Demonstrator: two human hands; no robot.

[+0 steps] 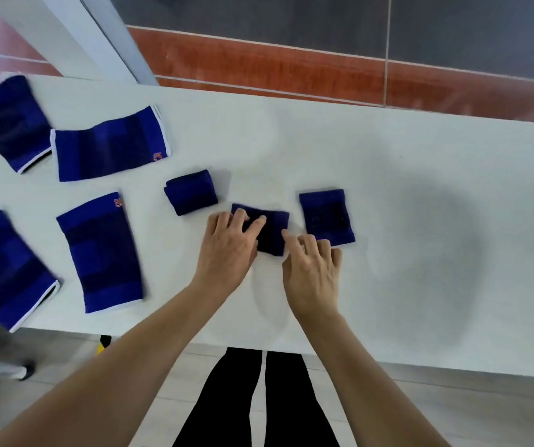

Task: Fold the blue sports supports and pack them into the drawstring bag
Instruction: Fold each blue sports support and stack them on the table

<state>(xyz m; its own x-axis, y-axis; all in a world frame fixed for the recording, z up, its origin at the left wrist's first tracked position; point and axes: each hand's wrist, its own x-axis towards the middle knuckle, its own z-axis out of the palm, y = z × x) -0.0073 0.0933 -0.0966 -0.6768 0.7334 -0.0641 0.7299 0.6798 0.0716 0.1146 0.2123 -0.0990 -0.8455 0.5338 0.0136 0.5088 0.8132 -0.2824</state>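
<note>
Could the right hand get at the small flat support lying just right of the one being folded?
Probably yes. The right hand rests right beside that small flat support, and only bare white table lies between them; nothing covers the support.

- White table (388,188), far edge along wall, near edge by person's legs.
- Left side: 4 big blue supports (101,253) lying flat w/ white trim, one overhanging near-left edge.
- Centre: 3 small blue supports (191,192), one folded, one flat at right, middle one under the hands.
</note>
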